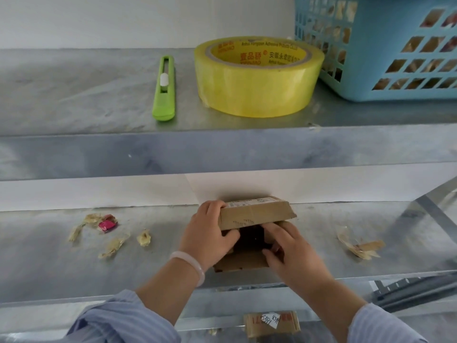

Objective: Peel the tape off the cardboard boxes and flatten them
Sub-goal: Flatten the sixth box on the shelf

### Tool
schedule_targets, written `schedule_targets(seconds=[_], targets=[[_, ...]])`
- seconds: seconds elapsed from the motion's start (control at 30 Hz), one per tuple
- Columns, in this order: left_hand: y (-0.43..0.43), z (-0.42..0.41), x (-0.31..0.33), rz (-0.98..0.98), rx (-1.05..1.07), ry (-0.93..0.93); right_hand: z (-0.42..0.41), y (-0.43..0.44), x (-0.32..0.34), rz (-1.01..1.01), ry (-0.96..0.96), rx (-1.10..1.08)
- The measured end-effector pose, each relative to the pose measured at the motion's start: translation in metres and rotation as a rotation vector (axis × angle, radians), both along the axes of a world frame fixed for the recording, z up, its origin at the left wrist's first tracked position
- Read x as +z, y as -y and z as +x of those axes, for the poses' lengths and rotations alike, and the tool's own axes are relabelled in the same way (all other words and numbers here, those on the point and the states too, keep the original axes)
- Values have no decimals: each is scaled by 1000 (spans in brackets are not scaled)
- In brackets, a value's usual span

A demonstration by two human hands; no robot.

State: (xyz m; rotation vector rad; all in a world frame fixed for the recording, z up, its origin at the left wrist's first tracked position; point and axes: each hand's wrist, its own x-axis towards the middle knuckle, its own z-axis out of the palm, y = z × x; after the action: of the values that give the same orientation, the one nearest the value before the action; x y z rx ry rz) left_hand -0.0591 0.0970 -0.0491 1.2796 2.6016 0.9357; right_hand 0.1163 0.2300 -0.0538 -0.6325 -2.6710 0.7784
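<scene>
A person's two hands work on one small brown cardboard box [257, 215] standing on the lower grey metal shelf [173, 263], at the frame's 6 o'clock. The left hand [207, 235] grips the box's left end, fingers curled over the top edge by a printed label and thumb pressed to the front. The right hand [293, 254] has bent fingers hooked on the flap at the box's open, dark front, with a second flap lying flat toward the viewer. One white bracelet [191, 264] circles the left wrist.

Four crumpled scraps of peeled tape [112, 247] lie at the box's 9 o'clock, one of them carrying a pink piece; a fifth clump [358, 245] lies at its 3 o'clock, all well apart from the box.

On the upper metal shelf [74, 95], at 12 o'clock, sit one lime-green utility knife [164, 87], one roll of yellowish clear packing tape [257, 78] and, touching the roll at 1 o'clock, one light-blue slotted plastic basket [395, 45]. One flattened piece of cardboard with a handwritten white note [272, 323] shows below the lower shelf
</scene>
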Motion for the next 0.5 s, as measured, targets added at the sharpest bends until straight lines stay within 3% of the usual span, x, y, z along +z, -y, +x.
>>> schedule_targets(seconds=[0.17, 0.5], targets=[[6, -1, 3, 147, 69, 206, -3, 2, 0, -38, -67, -151], [-14, 13, -3, 47, 145, 155, -36, -4, 13, -47, -81, -368]])
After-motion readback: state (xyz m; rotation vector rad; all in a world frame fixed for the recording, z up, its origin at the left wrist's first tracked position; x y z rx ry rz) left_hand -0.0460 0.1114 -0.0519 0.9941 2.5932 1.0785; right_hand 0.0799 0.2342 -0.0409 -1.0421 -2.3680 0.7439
